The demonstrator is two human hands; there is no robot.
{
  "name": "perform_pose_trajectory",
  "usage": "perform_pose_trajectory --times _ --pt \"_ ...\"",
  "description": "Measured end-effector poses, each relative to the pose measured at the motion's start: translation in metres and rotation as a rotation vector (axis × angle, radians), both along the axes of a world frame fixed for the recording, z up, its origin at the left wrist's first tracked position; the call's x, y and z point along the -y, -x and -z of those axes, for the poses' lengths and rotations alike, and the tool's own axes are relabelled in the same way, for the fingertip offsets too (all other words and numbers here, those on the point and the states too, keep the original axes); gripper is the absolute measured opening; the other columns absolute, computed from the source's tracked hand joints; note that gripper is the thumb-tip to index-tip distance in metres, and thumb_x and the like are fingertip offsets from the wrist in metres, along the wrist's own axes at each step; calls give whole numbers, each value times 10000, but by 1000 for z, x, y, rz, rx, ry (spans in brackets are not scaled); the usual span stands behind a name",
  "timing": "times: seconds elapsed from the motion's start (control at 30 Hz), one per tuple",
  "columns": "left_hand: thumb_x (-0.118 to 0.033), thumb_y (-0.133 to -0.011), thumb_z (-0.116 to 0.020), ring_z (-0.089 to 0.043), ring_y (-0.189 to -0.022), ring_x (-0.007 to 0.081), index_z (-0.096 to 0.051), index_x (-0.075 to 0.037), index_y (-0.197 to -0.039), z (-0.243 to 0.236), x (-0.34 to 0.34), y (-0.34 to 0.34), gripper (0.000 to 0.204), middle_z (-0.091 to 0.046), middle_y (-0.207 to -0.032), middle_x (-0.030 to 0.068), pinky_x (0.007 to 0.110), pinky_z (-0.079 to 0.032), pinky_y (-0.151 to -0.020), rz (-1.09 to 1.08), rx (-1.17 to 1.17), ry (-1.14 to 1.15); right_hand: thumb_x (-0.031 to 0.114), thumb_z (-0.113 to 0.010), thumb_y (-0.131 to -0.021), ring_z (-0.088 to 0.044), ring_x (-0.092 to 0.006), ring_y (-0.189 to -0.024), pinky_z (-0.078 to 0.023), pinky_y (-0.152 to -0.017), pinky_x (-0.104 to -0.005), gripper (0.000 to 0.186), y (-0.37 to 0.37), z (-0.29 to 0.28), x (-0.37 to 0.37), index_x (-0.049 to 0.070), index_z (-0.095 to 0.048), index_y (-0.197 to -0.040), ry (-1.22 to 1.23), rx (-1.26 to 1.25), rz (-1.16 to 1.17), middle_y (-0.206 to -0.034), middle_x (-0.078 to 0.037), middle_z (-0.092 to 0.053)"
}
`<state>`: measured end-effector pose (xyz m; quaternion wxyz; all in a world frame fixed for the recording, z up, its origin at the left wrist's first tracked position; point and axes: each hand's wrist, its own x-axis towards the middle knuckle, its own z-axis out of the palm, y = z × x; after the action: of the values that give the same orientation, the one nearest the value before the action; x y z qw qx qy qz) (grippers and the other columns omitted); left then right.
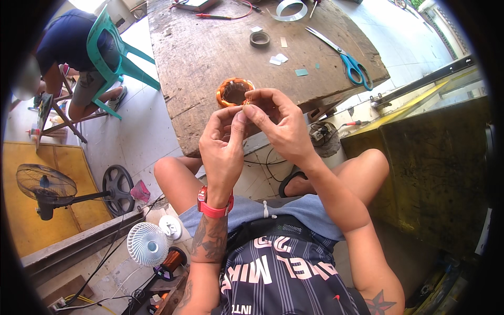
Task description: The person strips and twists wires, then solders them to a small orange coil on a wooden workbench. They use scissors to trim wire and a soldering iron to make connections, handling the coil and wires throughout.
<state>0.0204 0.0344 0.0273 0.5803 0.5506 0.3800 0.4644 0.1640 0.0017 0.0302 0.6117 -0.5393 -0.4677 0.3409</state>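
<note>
A ring-shaped motor stator wound with orange copper coils [221,89] sits near the front edge of the wooden table, just beyond my fingers. My left hand [222,140], with a red watch on its wrist, is closed, thumb against the fingers. My right hand [286,125] pinches beside it, and the two thumb tips meet. Thin copper wire [248,101] from the stator shows at my fingertips, held between them. The fingers hide the wire's ends and part of the ring's near side.
On the table [194,63] lie blue-handled scissors [353,68], a tape roll [259,39], a clear strip coil [290,9], paper scraps and a red probe lead [223,17]. Fans [148,244] stand at lower left. A person sits on a green chair [110,58]. A dark panel [420,173] stands right.
</note>
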Motion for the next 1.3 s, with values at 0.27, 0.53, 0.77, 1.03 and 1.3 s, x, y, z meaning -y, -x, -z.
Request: perform_pose_trajectory --times 0.27,0.53,0.77,1.03,1.3 --pt "-162 -1069 -681 -744 -912 132 -688 26 -1206 -2 -2 1 233 -757 -1021 76 265 -602 -789 2 -7 -1 194 -726 -1043 -698 -85 -934 -580 -841 -263 256 -6 -2 0 -29 -714 -1167 126 -230 -109 -1003 -56 -761" --pt "-153 -1067 -682 -748 -920 143 -683 26 -1213 -2 -1 1 231 -751 -1033 79 280 -615 -803 -1 15 -6 189 -707 -1054 -693 -70 -858 -586 -762 -251 230 -3 0 -1 -25 -714 -1140 98 -256 -97 -948 -35 -746" --pt "-150 -1064 -686 -746 -933 146 -684 13 -1219 -1 -1 3 225 -746 -1052 84 292 -630 -819 30 71 11 187 -692 -1062 -712 -103 -914 -609 -820 -271 240 -3 1 -3 -31 -683 -1162 116 -303 -139 -1001 -66 -740" --pt "-152 -1063 -689 -740 -926 134 -704 6 -1201 -2 -7 6 210 -757 -1013 78 269 -602 -793 4 -57 -57 192 -722 -1043 -692 -82 -933 -587 -839 -257 271 -5 -1 -2 -34 -693 -1190 51 -196 -144 -1030 -51 -751" --pt "-159 -1048 -707 -726 -902 143 -717 5 -1188 -10 -7 4 216 -773 -1008 91 281 -583 -798 7 -118 -90 196 -738 -1030 -681 -87 -930 -571 -827 -263 257 -9 -3 -4 -26 -723 -1159 75 -145 -122 -1027 -59 -750"
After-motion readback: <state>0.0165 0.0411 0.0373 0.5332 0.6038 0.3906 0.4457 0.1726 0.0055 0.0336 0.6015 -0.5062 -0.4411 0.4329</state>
